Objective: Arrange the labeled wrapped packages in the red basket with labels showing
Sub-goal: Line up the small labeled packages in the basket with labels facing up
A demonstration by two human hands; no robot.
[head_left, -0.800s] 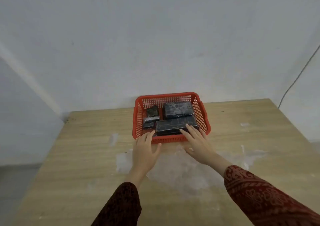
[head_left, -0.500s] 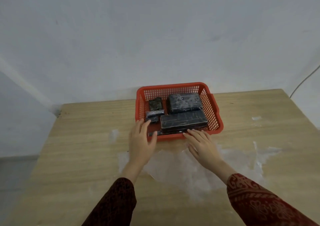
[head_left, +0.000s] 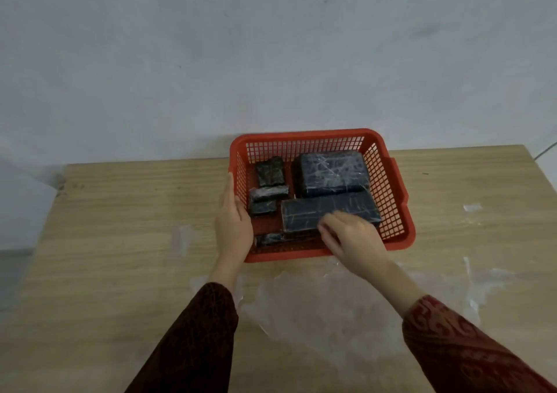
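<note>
Basket (head_left: 394,181), red plastic mesh, rectangular, standing on a wooden table (head_left: 120,242) at its far edge, close to a pale wall (head_left: 271,46). Contents: dark packages wrapped in clear film. Large package (head_left: 331,174) at far right; long package (head_left: 325,211) just near of it, the two touching. Small package (head_left: 270,171) at far left; two smaller packages (head_left: 265,200) near of that; another (head_left: 269,238) at the near wall. Labels cannot be made out. Left hand (head_left: 233,227): fingers extended together, flat against the basket's left wall outside. Right hand (head_left: 352,236): inside the basket over the long package's near edge, blurred; its grip cannot be told. Clear film sheet (head_left: 316,308) spread on the table near of the basket.
</note>
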